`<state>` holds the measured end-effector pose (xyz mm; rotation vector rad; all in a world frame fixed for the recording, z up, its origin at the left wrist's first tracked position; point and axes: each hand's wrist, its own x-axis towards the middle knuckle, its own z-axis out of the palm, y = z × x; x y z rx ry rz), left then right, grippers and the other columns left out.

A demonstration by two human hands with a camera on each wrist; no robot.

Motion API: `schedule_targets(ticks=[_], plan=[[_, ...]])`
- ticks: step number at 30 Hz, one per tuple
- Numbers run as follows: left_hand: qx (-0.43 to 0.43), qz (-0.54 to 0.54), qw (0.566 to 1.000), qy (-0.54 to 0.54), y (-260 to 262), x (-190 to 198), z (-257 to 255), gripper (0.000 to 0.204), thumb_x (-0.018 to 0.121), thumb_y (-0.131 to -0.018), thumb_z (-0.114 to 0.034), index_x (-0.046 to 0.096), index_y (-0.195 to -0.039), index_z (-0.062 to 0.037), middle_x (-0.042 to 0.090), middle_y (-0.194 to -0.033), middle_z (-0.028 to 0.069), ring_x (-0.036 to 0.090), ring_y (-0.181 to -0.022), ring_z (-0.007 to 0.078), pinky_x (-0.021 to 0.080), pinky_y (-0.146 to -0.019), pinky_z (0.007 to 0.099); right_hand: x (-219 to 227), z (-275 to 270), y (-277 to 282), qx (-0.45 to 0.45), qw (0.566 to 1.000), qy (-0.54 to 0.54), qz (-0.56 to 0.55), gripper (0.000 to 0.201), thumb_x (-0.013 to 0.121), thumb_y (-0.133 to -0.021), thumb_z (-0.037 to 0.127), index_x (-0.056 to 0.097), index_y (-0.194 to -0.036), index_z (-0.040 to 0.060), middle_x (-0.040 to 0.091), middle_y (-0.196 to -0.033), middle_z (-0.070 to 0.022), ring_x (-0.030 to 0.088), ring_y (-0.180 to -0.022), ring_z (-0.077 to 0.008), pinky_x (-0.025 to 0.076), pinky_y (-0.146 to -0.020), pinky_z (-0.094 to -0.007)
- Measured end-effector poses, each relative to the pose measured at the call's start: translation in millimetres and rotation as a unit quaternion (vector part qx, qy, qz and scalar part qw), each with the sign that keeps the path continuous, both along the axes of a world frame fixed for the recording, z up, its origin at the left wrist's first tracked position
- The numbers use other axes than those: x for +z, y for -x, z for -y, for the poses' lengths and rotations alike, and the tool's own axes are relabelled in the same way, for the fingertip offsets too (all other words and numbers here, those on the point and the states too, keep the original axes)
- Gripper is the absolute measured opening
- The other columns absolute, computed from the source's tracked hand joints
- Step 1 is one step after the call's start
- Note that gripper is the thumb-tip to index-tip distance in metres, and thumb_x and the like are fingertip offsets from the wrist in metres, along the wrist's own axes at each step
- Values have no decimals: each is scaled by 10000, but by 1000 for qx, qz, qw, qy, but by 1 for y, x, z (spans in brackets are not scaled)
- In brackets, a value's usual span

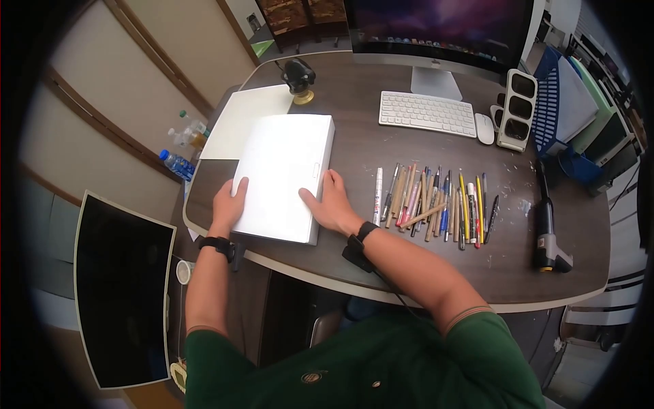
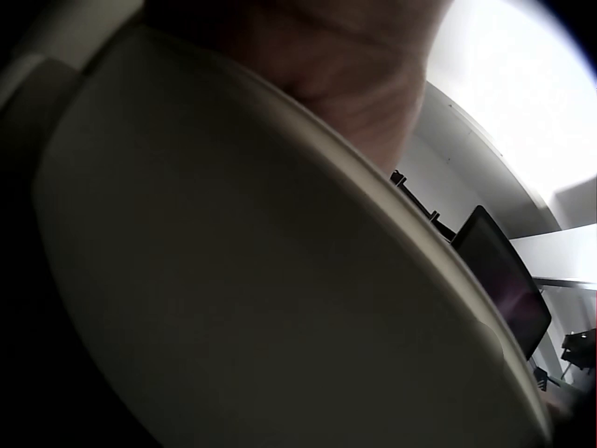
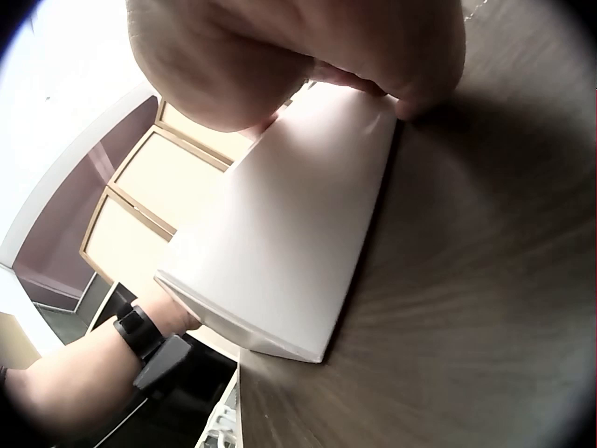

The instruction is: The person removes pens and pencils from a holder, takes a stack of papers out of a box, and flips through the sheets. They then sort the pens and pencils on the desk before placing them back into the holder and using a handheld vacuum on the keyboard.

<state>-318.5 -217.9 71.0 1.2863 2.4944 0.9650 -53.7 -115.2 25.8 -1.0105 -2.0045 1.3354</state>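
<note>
A thick white box (image 1: 276,170) lies flat on the dark wooden desk, left of centre in the head view. My left hand (image 1: 229,206) holds its left edge near the front corner, thumb on top. At the opposite edge, my right hand (image 1: 332,204) grips the box with its thumb on the top face and fingers down the side. The right wrist view shows the box's smooth long side (image 3: 289,224) along the desk surface, below the right hand (image 3: 289,56). In the left wrist view the desk's rounded edge (image 2: 401,210) hides most of the left hand's hold.
Pens and pencils (image 1: 436,204) lie in a loose row right of the box. Behind are a pale flat sheet (image 1: 238,123), a black object on a yellow base (image 1: 300,78), a keyboard (image 1: 427,114) and a mouse (image 1: 484,128). A black handheld tool (image 1: 547,232) lies far right.
</note>
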Motion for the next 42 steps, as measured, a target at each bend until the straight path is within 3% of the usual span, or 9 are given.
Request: schedule_targets(ticks=[8,14,21,27,29,31,35,37,42], plan=[[6,-31,999,18,-12,6,1,530,589,-1005,-466,671,-1236,5,715,-1131,252,667,-1086,422,509,-958,450,6,-2,-10,15,999,29,-21,982,654,-952,490,212,-1514,-183,174,-1593,-362,209,-1511,-469,260,-1240,-439],[9,-171,985,30,-29,12,7,584,588,-999,-440,578,-1388,-4,562,-1413,266,575,-1259,419,469,-1058,453,2,1,-8,-12,999,19,-34,991,689,-924,492,238,-1518,-160,186,-1600,-352,242,-1512,-448,274,-1235,-437],[-110,-334,936,27,-57,6,13,764,664,-941,-464,433,-1530,-37,285,-1617,293,276,-1499,446,198,-1203,620,-7,0,-10,-9,996,22,-84,1038,735,-871,495,238,-1507,-157,243,-1572,-369,210,-1511,-471,243,-1246,-460],[-291,-309,904,53,-139,28,24,881,738,-872,-443,363,-1582,-80,228,-1653,272,193,-1539,457,141,-1210,640,33,54,-65,97,981,-106,-127,765,704,-907,280,375,-1465,-129,336,-1520,-372,433,-1385,-485,414,-1139,-450],[-328,-293,897,37,-171,34,32,875,771,-856,-385,375,-1570,-70,257,-1639,275,226,-1525,464,161,-1206,640,71,70,-113,171,973,16,-154,695,694,-925,238,408,-1465,-95,355,-1527,-337,508,-1332,-448,454,-1097,-444],[-367,-248,897,-7,-203,35,40,859,794,-846,-325,390,-1552,-49,291,-1621,278,268,-1506,469,207,-1203,620,71,77,-150,127,970,-152,-142,601,692,-941,236,487,-1420,-63,411,-1508,-292,562,-1289,-395,477,-1064,-443],[-365,-121,921,-56,-262,21,30,767,748,-912,-213,377,-1538,29,352,-1575,317,382,-1447,474,322,-1195,487,65,77,-222,8,984,-170,-41,567,736,-933,259,546,-1369,-49,557,-1393,-234,547,-1290,-386,451,-1093,-448],[-335,-117,933,-50,-283,5,10,757,716,-941,-256,362,-1540,42,330,-1578,339,356,-1459,483,311,-1196,508,76,70,-248,-47,998,-18,27,539,733,-930,247,564,-1346,-51,584,-1359,-230,555,-1271,-382,458,-1081,-454],[-338,-112,934,10,-308,-40,-35,788,635,-974,-379,309,-1578,10,253,-1620,331,259,-1505,484,222,-1212,587,46,49,-259,-105,968,-212,80,502,727,-919,224,579,-1295,-73,599,-1280,-254,581,-1175,-412,481,-1006,-459]])
